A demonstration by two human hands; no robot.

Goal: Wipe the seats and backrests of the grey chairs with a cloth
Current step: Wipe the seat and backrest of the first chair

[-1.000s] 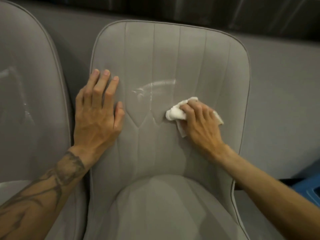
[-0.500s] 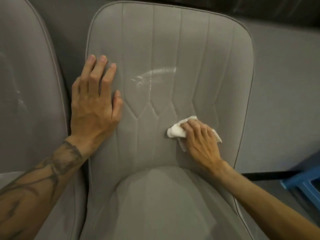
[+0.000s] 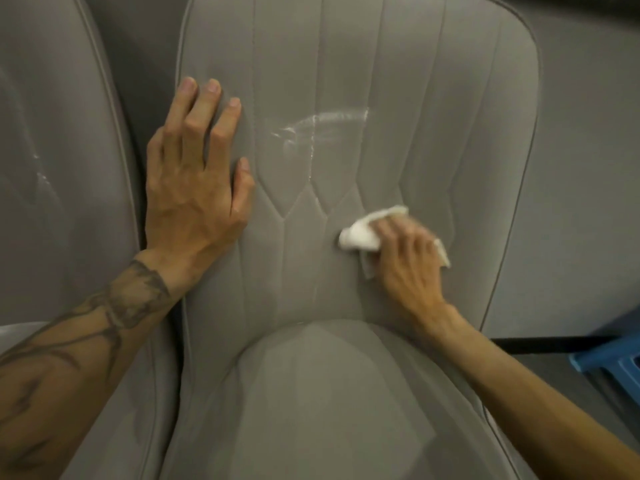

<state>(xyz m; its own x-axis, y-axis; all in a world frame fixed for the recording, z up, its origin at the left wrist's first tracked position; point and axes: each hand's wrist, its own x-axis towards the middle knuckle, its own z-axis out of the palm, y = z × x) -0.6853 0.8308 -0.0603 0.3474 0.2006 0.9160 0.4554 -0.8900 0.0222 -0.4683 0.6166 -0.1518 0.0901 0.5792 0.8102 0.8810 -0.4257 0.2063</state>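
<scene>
We're mid-wipe on the backrest (image 3: pixel 346 98): right hand (image 3: pixel 405 261) grips the cloth (image 3: pixel 360 233) low on it, left hand (image 3: pixel 194 181) flat w/ fingers spread. Next, prob. the wet streak (image 3: pixel 322 126) above, then the seat (image 3: pixel 329 410).

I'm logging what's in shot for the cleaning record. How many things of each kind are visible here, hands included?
Grey chairs: 2 (middle chair, left chair)
White cloth: 1
Hands: 2 (left hand, right hand)
Blue thing at the right edge: 1
Total: 6
</scene>
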